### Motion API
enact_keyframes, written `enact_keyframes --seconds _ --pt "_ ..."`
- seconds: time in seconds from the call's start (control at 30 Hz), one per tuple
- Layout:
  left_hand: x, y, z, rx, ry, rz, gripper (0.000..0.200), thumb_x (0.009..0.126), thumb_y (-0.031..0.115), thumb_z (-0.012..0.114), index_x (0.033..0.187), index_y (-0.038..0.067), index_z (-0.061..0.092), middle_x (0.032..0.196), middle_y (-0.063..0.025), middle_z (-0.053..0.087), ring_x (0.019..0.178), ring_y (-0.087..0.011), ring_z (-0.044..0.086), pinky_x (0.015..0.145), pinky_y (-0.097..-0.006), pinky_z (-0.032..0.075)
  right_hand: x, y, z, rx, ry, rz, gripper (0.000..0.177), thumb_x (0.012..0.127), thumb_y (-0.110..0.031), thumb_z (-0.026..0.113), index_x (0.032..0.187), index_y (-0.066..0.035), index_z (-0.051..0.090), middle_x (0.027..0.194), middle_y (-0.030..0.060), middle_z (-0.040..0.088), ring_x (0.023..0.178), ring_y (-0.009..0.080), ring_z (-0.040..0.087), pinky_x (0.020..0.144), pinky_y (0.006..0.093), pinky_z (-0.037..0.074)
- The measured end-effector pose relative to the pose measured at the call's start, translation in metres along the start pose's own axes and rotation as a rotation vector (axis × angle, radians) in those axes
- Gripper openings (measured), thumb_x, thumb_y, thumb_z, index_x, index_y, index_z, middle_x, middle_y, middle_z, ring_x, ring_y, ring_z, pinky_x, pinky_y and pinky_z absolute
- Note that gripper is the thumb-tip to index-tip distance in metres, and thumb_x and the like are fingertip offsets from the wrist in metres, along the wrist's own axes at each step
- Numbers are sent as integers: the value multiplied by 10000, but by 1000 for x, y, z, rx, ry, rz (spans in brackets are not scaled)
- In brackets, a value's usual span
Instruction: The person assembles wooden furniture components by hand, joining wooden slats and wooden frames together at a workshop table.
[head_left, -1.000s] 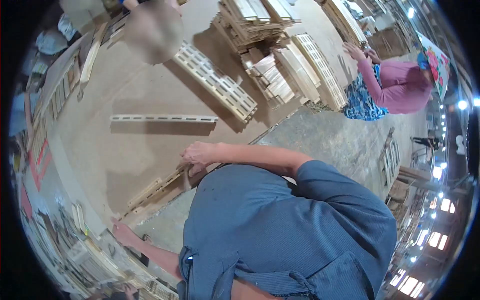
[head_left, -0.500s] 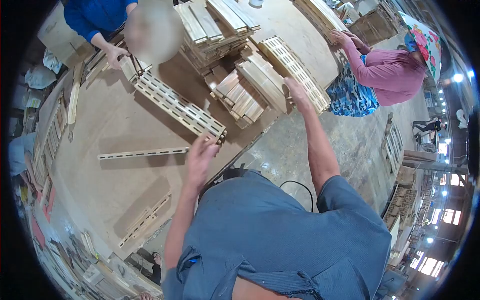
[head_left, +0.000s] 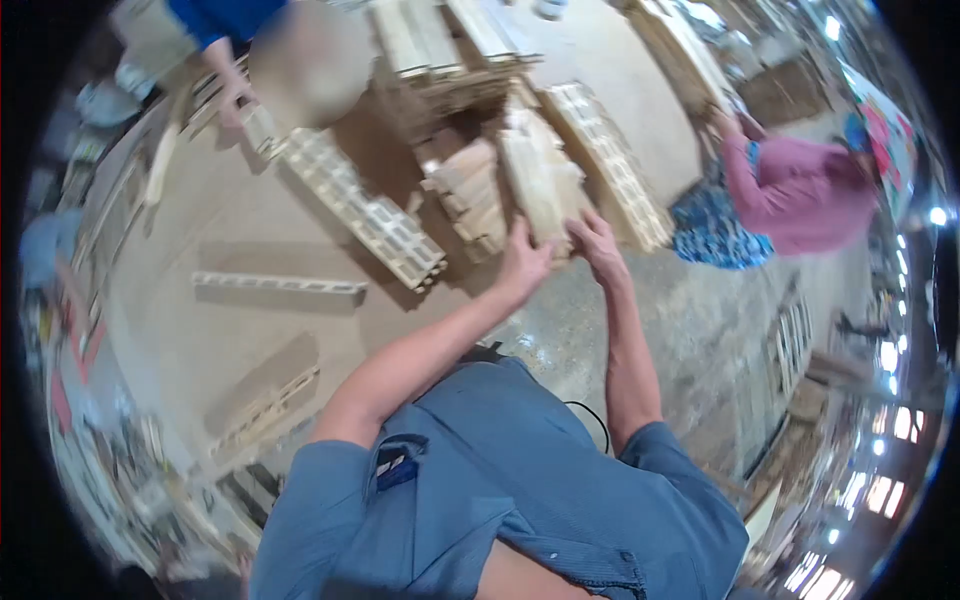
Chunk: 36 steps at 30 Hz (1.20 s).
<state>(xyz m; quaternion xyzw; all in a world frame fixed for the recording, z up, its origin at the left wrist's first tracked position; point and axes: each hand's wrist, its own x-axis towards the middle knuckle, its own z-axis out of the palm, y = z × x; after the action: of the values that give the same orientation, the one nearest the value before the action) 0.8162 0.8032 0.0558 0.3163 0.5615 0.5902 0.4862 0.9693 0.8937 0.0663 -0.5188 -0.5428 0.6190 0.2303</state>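
Both of my hands are on a bundle of short wooden slats (head_left: 540, 180) at the near edge of a big brown worktable (head_left: 230, 330). My left hand (head_left: 522, 262) grips the bundle's near left end. My right hand (head_left: 596, 243) grips its near right end. The bundle lies among stacked slat piles (head_left: 468, 195). The picture is blurred by motion.
A slatted wooden panel (head_left: 365, 210) and a thin notched strip (head_left: 280, 284) lie on the table. Another slatted panel (head_left: 610, 160) lies to the right. A person in pink (head_left: 800, 190) bends at the table's right end. A person in blue (head_left: 215, 20) works at the far side.
My left hand moved from the slatted panel's corner to the slat bundle. My right hand drew back from the right-hand panel onto the same bundle. The view swung.
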Motion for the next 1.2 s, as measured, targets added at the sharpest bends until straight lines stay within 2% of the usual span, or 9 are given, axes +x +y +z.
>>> enact_keyframes --seconds 0.27,0.3,0.4,0.47,0.73,0.8,0.93,1.0,1.2 --pt "-71 49 -108 -66 58 -3 573 889 77 715 1408 -67 522 1235 -126 677 1079 -161 628 934 -308 534 -79 -19 108 186 -38 -29 419 1004 -207 679 1356 -52 514 1152 39 653 974 96 620 793 260 518" --pt "-84 60 -132 -58 80 62 614 885 61 713 1448 -62 500 1258 -117 670 1106 -163 625 957 -305 530 -93 -38 143 235 -77 -63 311 1028 -194 627 1299 -76 534 1002 -21 618 788 9 509 655 200 408" --pt "-130 79 -204 -154 197 106 622 905 44 696 1477 -63 479 1300 -117 654 1166 -169 615 1031 -321 499 -91 -38 212 209 -313 -144 479 999 -213 692 1392 -55 469 1163 85 658 951 127 642 740 272 541" --pt "-171 103 -252 -121 345 144 585 903 48 695 1446 -67 512 1275 -109 666 1150 -166 627 1033 -318 496 -99 -52 273 165 -495 -135 491 991 -191 698 1385 -26 458 1087 109 666 874 138 649 686 272 534" --pt "-289 29 -479 -179 771 37 463 901 95 716 1340 -12 615 1157 -71 711 1017 -135 659 917 -307 535 -120 -15 547 -43 -927 33 737 923 -376 760 1395 68 408 982 154 686 799 158 690 619 297 540" --pt "-300 9 -528 -252 768 -19 460 910 102 716 1344 -12 613 1153 -72 714 1016 -134 660 913 -311 537 -119 10 596 -110 -929 38 600 958 -339 743 1339 34 469 1003 137 681 817 153 674 629 316 551" --pt "-308 -14 -592 -38 675 -243 547 930 204 718 1411 -12 573 1165 -98 710 1040 -198 676 935 -363 535 -108 44 643 -459 -871 -108 601 974 -397 703 1307 45 470 954 173 708 799 217 733 553 363 583" --pt "-309 0 -604 670 600 -381 647 907 290 735 1448 -8 542 1229 -158 659 1142 -307 640 1016 -433 497 -98 36 650 -849 -887 -401 560 985 -432 671 1215 71 582 824 179 713 641 249 731 553 363 595" --pt "-304 19 -607 950 766 -278 613 906 326 724 1405 3 570 1362 -201 550 1289 -358 529 1088 -472 435 -93 0 652 -895 -949 -147 495 993 -409 618 891 62 732 675 214 692 527 301 702 544 437 570"
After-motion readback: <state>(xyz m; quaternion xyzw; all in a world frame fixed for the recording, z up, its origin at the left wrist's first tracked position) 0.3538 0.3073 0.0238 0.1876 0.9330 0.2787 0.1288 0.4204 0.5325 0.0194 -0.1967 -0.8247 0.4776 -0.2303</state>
